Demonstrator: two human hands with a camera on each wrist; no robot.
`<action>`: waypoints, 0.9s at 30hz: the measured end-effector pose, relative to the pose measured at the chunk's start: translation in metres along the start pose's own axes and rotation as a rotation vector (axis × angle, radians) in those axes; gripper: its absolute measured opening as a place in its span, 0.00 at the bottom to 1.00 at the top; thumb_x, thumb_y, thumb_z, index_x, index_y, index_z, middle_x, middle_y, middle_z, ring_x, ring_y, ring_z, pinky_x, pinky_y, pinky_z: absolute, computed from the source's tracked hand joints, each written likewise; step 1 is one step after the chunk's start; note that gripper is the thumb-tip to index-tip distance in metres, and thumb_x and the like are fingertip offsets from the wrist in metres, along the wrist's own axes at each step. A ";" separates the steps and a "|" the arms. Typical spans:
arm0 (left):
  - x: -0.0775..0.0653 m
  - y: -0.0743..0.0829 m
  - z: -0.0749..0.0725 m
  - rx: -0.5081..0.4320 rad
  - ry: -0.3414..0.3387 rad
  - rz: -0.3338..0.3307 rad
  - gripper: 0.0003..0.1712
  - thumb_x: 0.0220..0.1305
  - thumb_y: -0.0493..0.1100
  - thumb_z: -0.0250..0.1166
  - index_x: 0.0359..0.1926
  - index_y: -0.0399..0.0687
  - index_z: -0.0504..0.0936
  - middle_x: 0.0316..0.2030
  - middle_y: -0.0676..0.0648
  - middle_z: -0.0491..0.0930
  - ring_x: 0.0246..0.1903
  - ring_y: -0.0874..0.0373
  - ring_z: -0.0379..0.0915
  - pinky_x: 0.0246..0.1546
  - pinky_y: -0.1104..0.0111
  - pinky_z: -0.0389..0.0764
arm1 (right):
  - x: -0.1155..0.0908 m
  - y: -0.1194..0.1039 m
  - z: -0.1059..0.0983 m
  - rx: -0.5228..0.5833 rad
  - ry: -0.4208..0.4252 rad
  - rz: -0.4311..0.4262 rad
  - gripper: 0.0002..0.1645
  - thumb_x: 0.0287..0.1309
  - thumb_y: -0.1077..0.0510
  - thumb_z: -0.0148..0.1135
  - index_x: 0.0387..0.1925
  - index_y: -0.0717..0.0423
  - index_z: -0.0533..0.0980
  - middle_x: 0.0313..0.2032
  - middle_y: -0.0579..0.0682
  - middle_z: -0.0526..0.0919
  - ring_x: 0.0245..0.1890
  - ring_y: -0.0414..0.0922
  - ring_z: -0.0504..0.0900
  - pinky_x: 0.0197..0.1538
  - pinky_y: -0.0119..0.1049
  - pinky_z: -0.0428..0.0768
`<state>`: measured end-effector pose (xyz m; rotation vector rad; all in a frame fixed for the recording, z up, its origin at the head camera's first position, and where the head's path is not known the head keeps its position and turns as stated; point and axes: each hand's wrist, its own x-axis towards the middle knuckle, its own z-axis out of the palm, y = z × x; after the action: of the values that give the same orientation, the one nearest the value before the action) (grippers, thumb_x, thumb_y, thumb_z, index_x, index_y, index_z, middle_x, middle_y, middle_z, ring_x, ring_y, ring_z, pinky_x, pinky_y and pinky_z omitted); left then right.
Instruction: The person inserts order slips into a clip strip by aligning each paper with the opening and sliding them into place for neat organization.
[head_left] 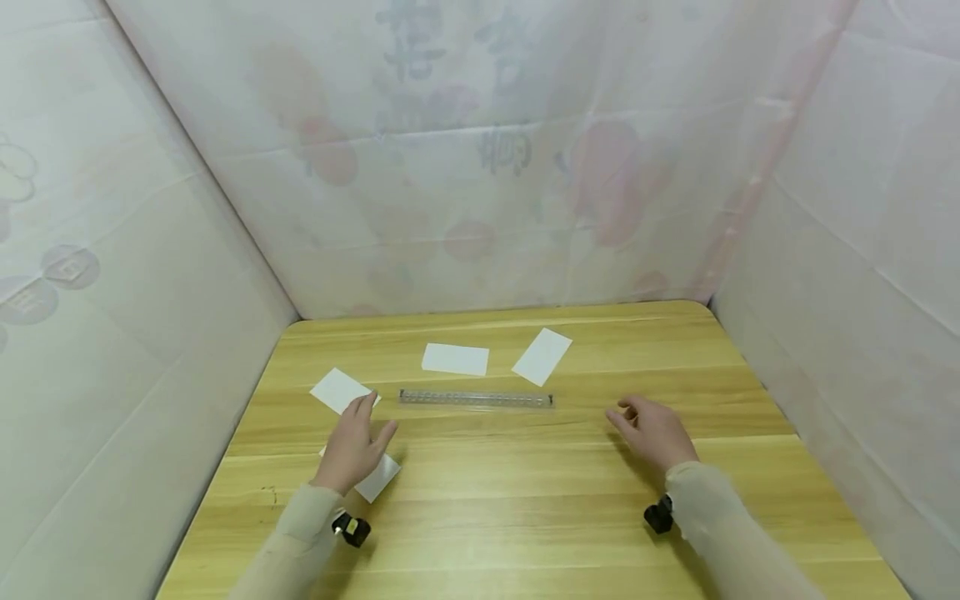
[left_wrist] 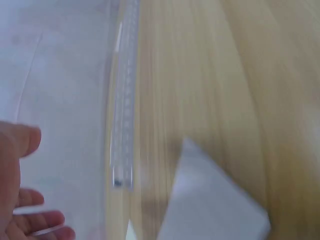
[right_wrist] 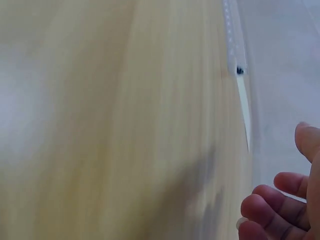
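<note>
My left hand (head_left: 354, 443) hovers at the left of the table, its fingers extended and thumb spread, with nothing held. Partly under it lies one white card (head_left: 378, 479), and another white card (head_left: 339, 390) is just beyond its fingertips. A long, narrow clear plastic piece (head_left: 476, 400), dark at its ends and with a row of small shapes along it, lies crosswise in the middle; its kind is unclear. To the right of that piece, my right hand (head_left: 652, 432) is held over the wood, fingers loosely bent and holding nothing.
Behind the clear piece lie a flat white card (head_left: 455, 359) and a slanted white card (head_left: 542, 357). The wooden table (head_left: 525, 517) has rounded far corners. Pale printed curtains (head_left: 465, 208) stand at its back and sides. Each wrist wears a small black camera (head_left: 351, 528).
</note>
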<state>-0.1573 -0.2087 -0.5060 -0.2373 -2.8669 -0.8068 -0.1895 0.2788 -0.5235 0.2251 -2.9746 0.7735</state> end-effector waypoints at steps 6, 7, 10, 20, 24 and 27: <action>0.027 0.012 0.017 -0.165 -0.069 -0.202 0.45 0.69 0.66 0.48 0.70 0.34 0.58 0.65 0.32 0.60 0.63 0.37 0.59 0.59 0.45 0.66 | 0.028 -0.022 0.011 0.056 -0.050 0.066 0.29 0.65 0.33 0.50 0.33 0.54 0.77 0.25 0.48 0.78 0.24 0.44 0.73 0.30 0.40 0.73; 0.031 0.013 0.020 -0.187 -0.072 -0.229 0.46 0.69 0.67 0.47 0.70 0.33 0.58 0.65 0.32 0.59 0.63 0.36 0.58 0.59 0.45 0.65 | 0.033 -0.025 0.013 0.067 -0.061 0.082 0.28 0.65 0.33 0.50 0.30 0.53 0.76 0.24 0.48 0.76 0.22 0.44 0.72 0.28 0.39 0.71; 0.043 0.015 0.027 -0.214 -0.072 -0.290 0.44 0.70 0.64 0.49 0.69 0.31 0.57 0.65 0.31 0.57 0.64 0.35 0.56 0.60 0.44 0.64 | 0.044 -0.033 0.020 0.076 -0.106 0.103 0.28 0.66 0.35 0.49 0.25 0.54 0.74 0.19 0.48 0.73 0.19 0.44 0.69 0.26 0.38 0.69; 0.063 0.022 0.060 0.103 -0.072 -0.155 0.37 0.71 0.56 0.51 0.67 0.28 0.62 0.65 0.27 0.58 0.65 0.32 0.52 0.62 0.45 0.61 | 0.071 -0.042 0.042 -0.090 -0.197 0.073 0.34 0.69 0.32 0.37 0.21 0.52 0.71 0.18 0.49 0.71 0.19 0.45 0.69 0.25 0.39 0.68; 0.061 0.027 0.068 0.241 -0.096 -0.117 0.37 0.72 0.58 0.49 0.67 0.31 0.63 0.65 0.29 0.60 0.66 0.35 0.53 0.64 0.44 0.56 | 0.080 -0.052 0.047 -0.133 -0.240 0.053 0.35 0.71 0.34 0.36 0.22 0.52 0.74 0.18 0.49 0.72 0.19 0.46 0.71 0.26 0.40 0.69; 0.058 0.034 0.069 0.291 -0.113 -0.106 0.36 0.72 0.58 0.48 0.68 0.34 0.64 0.65 0.32 0.61 0.66 0.37 0.53 0.63 0.42 0.56 | 0.085 -0.059 0.050 -0.156 -0.256 0.046 0.35 0.71 0.34 0.34 0.24 0.52 0.76 0.18 0.49 0.73 0.19 0.46 0.72 0.27 0.41 0.70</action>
<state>-0.2152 -0.1374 -0.5365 -0.0981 -3.0763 -0.3936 -0.2654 0.1930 -0.5310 0.2673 -3.2726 0.5503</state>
